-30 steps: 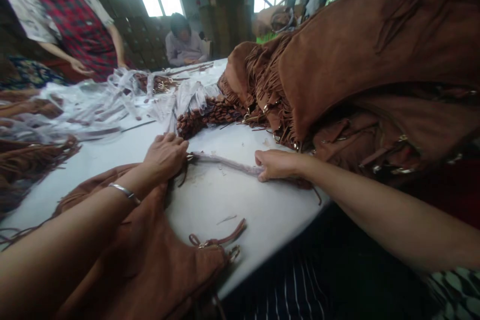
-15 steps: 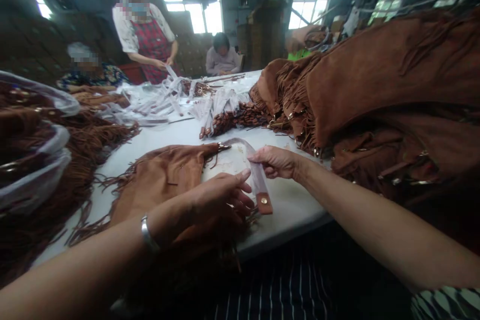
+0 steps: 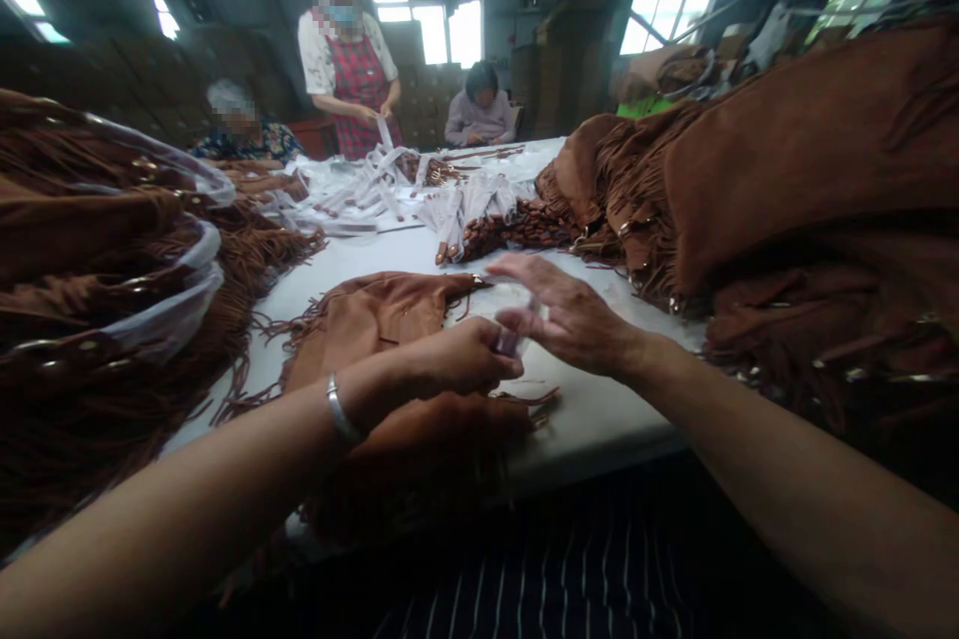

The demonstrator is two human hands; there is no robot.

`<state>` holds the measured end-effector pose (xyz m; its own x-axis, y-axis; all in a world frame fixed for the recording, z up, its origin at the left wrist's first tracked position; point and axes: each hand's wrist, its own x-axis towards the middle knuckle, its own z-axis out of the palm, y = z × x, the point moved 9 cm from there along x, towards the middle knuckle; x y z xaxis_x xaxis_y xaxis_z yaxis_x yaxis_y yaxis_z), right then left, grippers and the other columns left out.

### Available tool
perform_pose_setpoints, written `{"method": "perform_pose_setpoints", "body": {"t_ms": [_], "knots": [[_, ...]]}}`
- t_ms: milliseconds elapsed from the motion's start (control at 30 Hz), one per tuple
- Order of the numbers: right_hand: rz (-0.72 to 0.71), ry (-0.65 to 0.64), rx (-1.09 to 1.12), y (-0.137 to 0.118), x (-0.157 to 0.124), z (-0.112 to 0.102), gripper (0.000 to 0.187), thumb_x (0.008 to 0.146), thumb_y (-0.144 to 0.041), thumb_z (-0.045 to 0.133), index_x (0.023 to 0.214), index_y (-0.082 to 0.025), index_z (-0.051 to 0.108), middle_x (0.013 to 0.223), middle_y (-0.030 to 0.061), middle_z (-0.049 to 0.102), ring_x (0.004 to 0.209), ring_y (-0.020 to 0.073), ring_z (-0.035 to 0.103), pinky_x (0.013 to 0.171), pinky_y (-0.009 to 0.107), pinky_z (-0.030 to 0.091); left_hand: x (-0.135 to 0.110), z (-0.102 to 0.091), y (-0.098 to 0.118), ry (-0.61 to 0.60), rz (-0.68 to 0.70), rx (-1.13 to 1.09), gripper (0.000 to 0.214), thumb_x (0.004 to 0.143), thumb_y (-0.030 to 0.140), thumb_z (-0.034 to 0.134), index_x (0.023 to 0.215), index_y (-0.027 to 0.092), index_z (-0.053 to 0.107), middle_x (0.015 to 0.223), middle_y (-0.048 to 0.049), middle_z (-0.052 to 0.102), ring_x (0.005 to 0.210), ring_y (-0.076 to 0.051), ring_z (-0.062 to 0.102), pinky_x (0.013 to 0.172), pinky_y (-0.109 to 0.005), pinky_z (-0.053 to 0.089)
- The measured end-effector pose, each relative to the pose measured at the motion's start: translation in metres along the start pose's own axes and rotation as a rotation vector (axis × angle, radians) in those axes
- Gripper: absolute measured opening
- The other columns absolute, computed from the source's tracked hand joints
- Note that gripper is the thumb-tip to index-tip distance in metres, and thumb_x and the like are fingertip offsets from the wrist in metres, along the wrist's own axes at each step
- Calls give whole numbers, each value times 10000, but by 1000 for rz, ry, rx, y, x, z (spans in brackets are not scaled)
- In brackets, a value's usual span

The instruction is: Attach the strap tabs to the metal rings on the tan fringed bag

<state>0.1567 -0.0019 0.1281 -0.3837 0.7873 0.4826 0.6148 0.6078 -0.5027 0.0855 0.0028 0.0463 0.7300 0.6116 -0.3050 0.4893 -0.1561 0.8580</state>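
Note:
A brown fringed bag (image 3: pixel 367 319) lies on the white table in front of me, with a metal clasp near its upper right corner. My left hand (image 3: pixel 469 356) is closed over the bag's right side, gripping the plastic-wrapped strap (image 3: pixel 510 341), of which only a short blurred piece shows. Just to the right, my right hand (image 3: pixel 573 315) has its index finger stretched out and its thumb apart, close to the strap. Whether the thumb touches the strap cannot be made out. The strap's end is hidden by my hands.
Fringed brown bags with wrapped handles (image 3: pixel 172 310) are piled at left. A larger heap of brown bags (image 3: pixel 809 160) rises at right. Wrapped straps (image 3: pixel 479 205) lie bundled mid-table. Across the table (image 3: pixel 375 252), a person in a checked apron (image 3: pixel 356 80) stands near two seated people.
My left hand has closed on the strap and moved up slightly. My right hand has loosened its pinch and spread its fingers. The view has turned a little left.

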Motion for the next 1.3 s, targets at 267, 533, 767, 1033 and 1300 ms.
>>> {"method": "perform_pose_setpoints", "body": {"t_ms": [267,533,767,1033,1300], "knots": [[-31,-419,39,4,-9,46,304,888,-395,449,909,-146,622,759,29,597,705,162,539,667,269,373,7,10,0,-8,-15,-124,191,731,332,550,736,142,534,474,45,414,381,-67,380,370,-190,306],[318,-341,304,92,-22,52,394,802,-486,536,656,-124,588,509,-43,444,468,78,400,471,217,285,-45,5,32,653,199,1018,289,849,309,430,1064,141,527,926,-124,614,833,-251,551,710,-391,412],[428,-194,101,126,-30,60,267,856,-364,477,706,-156,553,589,-11,554,504,91,487,514,215,301,-31,83,-4,318,250,1261,429,810,219,442,1235,174,405,1195,-143,511,1045,-315,479,829,-460,364],[468,-73,279,128,-42,59,299,850,-403,474,668,-169,516,554,-8,522,484,107,467,495,237,331,9,27,-24,239,211,1068,270,821,444,483,861,178,503,787,-49,560,684,-178,514,622,-301,388],[486,-116,782,102,-28,56,351,775,-483,555,707,-140,537,496,-52,433,411,68,367,395,196,329,10,-29,-36,349,214,489,245,849,408,464,796,169,488,604,48,445,528,-84,392,501,-209,291]]}}
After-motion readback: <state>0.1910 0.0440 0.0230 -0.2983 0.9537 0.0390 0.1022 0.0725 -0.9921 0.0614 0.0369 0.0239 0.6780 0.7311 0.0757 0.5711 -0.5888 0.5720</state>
